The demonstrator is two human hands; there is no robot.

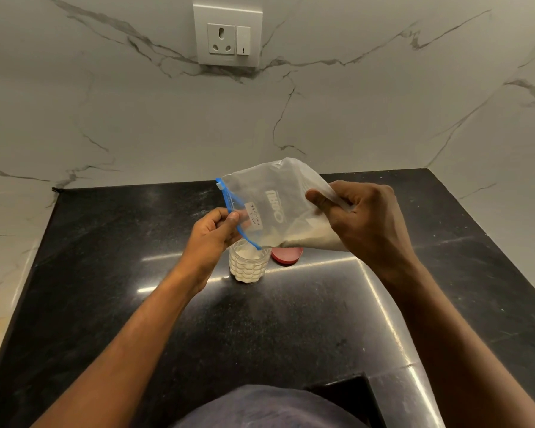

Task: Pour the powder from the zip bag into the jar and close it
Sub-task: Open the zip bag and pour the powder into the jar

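Note:
A clear zip bag with a blue zip strip and a handwritten label is held tilted over a small clear glass jar on the black counter. My left hand pinches the bag's blue zip edge just above the jar's mouth. My right hand grips the bag's bottom end, raised higher. Pale powder lies along the bag's low side and reaches the open corner at the jar's mouth. The jar is mostly full of the same powder. A red lid lies flat on the counter just right of the jar, behind the bag.
The black stone counter runs to a marble wall at the back and on both sides. A white wall socket sits high on the back wall. A dark flat object lies at the counter's near edge.

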